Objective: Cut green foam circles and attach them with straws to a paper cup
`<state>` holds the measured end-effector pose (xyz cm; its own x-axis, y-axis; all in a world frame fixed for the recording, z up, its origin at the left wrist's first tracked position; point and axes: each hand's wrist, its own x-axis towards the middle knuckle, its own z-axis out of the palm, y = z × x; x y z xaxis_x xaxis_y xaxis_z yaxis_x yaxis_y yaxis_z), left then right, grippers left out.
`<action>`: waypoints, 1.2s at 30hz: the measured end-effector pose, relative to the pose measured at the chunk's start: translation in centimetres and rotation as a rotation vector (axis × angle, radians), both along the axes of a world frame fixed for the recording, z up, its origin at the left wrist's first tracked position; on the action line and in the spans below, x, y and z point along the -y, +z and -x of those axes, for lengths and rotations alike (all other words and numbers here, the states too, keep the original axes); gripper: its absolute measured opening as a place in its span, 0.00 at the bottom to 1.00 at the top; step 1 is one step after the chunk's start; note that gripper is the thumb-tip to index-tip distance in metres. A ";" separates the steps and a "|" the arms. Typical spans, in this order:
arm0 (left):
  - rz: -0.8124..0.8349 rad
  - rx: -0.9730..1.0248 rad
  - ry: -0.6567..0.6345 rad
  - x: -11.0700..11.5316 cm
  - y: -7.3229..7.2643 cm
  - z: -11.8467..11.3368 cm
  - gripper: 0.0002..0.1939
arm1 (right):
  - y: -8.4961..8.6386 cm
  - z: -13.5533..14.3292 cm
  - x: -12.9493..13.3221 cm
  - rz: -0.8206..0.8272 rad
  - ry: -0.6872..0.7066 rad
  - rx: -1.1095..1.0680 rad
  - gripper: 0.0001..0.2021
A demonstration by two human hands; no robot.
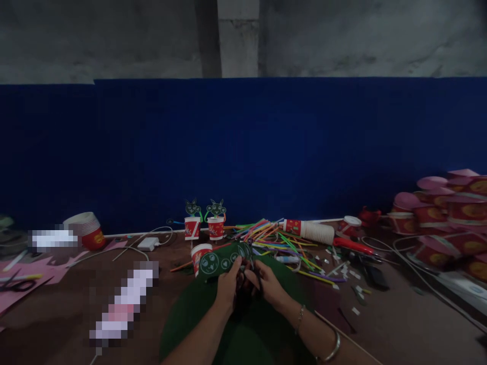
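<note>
My left hand [229, 281] is closed on a dark green sheet of paper [218, 264] with white outlines of a cat-like face and small circles drawn on it. Dark-handled scissors [251, 256] are in my right hand [268, 286], their blades up at the paper's right edge. Both hands are close together over a green surface at my lap; the fingers are partly in shadow. Just behind the sheet, a red and white paper cup [198, 253] leans over. Farther back stand two cups [192, 229] with cut-out cat heads and bent straw arms.
Many coloured straws [262, 233] are heaped behind my hands, beside a lying stack of paper cups [317, 232]. A red glue gun [353, 247] and paper scraps lie to the right. Red and pink cup pieces [433, 218] pile up far right. Pink paper and other scissors [23, 284] are left.
</note>
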<state>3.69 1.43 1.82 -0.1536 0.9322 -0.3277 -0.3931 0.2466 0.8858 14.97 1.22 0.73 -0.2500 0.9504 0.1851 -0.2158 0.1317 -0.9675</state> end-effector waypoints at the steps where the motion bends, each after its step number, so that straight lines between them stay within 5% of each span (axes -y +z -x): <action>1: 0.004 0.011 -0.004 -0.1 0.1 -0.1 0.21 | 0.1 -0.1 -0.1 0.008 -0.002 0.006 0.19; 14: -0.018 -0.092 -0.069 -0.6 0.0 -2.9 0.21 | -0.5 -3.5 -0.1 -0.033 -0.015 0.045 0.21; 26: -0.026 -0.058 -0.075 -1.4 -1.8 -2.5 0.22 | -1.5 -2.9 0.0 -0.052 -0.040 -0.007 0.20; 36: -0.004 0.000 -0.073 -1.1 -1.4 -2.5 0.21 | -1.0 -3.1 0.1 -0.046 -0.050 0.009 0.20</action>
<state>6.22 2.57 0.46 -0.0855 0.9424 -0.3235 -0.3740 0.2706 0.8871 18.05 1.08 -0.22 -0.2044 0.9523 0.2266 -0.1996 0.1860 -0.9620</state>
